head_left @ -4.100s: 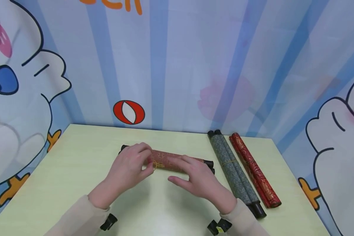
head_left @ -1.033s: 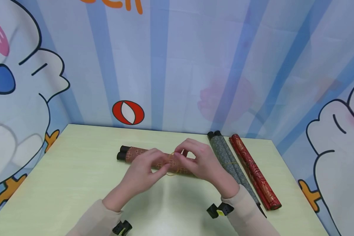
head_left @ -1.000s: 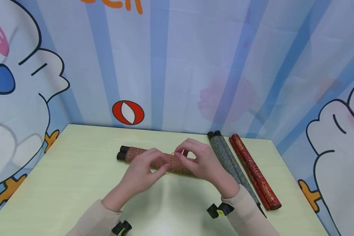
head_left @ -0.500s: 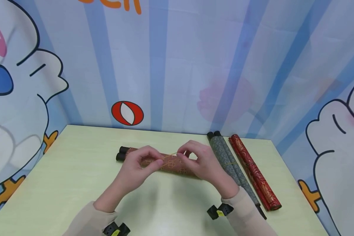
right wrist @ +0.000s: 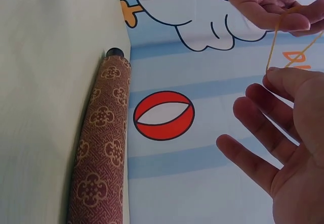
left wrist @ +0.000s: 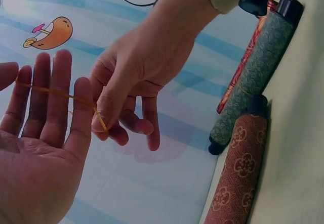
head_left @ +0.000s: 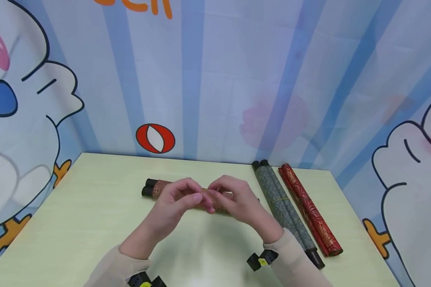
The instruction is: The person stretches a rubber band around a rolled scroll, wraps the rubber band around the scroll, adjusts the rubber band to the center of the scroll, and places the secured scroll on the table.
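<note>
A thin yellow rubber band [left wrist: 58, 92] is stretched between my two hands. My left hand [head_left: 169, 207] holds it near the thumb and index fingertips, and it crosses the palm side of the other, fairly straight fingers. My right hand [head_left: 237, 201] pinches the band between thumb and index finger, its other fingers loosely bent in the right wrist view. Behind and below the hands lies a brown patterned double-rolled scroll [right wrist: 101, 128] with black rod ends. The hands hide its middle in the head view. No band shows on its visible parts.
A grey-green scroll [head_left: 283, 203], with a thin yellow band round it, lies slanted at right on the pale table [head_left: 93, 215]. Beside it is a red and gold scroll [head_left: 310, 209]. A printed cloth backdrop [head_left: 215, 79] rises behind the table's far edge.
The left fingers, pinching at the scroll's front earlier, have spread and turned palm-up with the band across them. The right hand has shifted slightly left and the hands are closer together. The scrolls stay put.
</note>
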Demonstrator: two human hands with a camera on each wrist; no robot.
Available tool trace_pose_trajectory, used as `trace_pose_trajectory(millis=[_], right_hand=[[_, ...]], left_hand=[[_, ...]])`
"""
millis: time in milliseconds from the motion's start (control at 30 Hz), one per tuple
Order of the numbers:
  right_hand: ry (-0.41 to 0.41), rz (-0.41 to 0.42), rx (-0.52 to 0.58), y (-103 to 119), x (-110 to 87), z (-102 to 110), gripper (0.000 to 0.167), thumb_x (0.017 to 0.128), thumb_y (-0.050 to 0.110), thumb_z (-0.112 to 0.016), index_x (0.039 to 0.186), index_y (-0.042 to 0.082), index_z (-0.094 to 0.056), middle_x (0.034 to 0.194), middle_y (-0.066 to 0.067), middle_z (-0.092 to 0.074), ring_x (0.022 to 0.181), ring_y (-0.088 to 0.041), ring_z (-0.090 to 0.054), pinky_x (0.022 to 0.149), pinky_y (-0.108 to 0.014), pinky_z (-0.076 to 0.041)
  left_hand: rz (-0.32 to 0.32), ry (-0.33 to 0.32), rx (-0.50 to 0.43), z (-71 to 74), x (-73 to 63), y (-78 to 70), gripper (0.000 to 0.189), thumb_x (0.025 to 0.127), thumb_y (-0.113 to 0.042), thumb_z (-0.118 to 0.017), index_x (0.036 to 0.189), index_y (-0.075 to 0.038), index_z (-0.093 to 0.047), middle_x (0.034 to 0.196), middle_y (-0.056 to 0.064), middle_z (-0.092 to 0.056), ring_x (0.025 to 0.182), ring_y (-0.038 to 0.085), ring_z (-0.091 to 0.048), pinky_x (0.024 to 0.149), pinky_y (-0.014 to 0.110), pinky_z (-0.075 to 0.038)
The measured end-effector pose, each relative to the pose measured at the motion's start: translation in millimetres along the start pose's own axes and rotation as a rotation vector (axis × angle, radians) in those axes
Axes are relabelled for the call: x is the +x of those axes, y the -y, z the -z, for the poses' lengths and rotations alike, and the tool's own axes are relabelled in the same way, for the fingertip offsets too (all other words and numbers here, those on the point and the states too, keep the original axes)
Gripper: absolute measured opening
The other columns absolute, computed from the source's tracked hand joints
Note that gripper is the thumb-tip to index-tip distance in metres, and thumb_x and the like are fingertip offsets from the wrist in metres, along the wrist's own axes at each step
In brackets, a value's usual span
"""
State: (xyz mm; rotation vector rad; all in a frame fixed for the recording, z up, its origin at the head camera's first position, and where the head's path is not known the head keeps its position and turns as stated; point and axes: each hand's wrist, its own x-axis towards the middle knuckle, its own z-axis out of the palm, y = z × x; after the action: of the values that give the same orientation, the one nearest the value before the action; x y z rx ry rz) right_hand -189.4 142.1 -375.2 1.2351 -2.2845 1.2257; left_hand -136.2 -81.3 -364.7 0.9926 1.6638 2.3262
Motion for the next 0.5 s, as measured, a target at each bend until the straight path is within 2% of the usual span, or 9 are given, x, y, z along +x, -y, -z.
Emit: trace_pose_trajectory(millis=[100, 267, 367, 500], right_hand=[[0.034, -0.032, 0.057, 3.3, -1.3, -1.7, 0.009, 0.1, 0.002, -0.074, 0.104, 0.009, -0.077, 0.096, -0.003, -0.075, 0.085, -0.012, -0.07, 0.075, -0.029, -0.063], [0.076, -0.053, 0.142, 9.9, -4.8, -2.1, 0.01, 0.101, -0.002, -0.071, 0.105, 0.007, -0.075, 0.096, -0.005, -0.073, 0.086, -0.014, -0.07, 0.078, -0.031, -0.065], [0.085, -0.073, 0.171, 11.7, -7.4, -1.0, 0.01, 0.099, -0.002, -0.073, 0.106, 0.006, -0.074, 0.097, -0.006, -0.073, 0.088, -0.016, -0.071, 0.079, -0.032, -0.066], [0.085, -0.126, 0.165, 8.5, -14.0, 2.1, 0.01, 0.1, 0.004, -0.075, 0.109, 0.008, -0.077, 0.1, -0.004, -0.076, 0.09, -0.014, -0.074, 0.079, -0.032, -0.065]], left_hand=[[0.015, 0.038, -0.024, -1.0, -1.2, -0.4, 0.024, 0.11, -0.003, -0.05, 0.115, -0.016, -0.069, 0.111, 0.001, -0.079, 0.096, 0.021, -0.079, 0.097, 0.042, -0.062], [0.06, 0.063, -0.025, -0.5, -4.1, -4.4, 0.029, 0.112, -0.005, -0.045, 0.129, -0.015, -0.067, 0.124, 0.005, -0.077, 0.103, 0.022, -0.079, 0.093, 0.041, -0.064], [0.085, 0.052, -0.022, -0.1, -4.4, -7.5, 0.033, 0.112, -0.006, -0.045, 0.135, -0.017, -0.067, 0.133, 0.004, -0.073, 0.108, 0.024, -0.078, 0.092, 0.045, -0.065], [0.092, 0.002, 0.019, 2.3, -4.7, -10.8, 0.034, 0.113, -0.007, -0.046, 0.139, -0.015, -0.066, 0.141, 0.005, -0.069, 0.114, 0.025, -0.076, 0.088, 0.051, -0.065]])
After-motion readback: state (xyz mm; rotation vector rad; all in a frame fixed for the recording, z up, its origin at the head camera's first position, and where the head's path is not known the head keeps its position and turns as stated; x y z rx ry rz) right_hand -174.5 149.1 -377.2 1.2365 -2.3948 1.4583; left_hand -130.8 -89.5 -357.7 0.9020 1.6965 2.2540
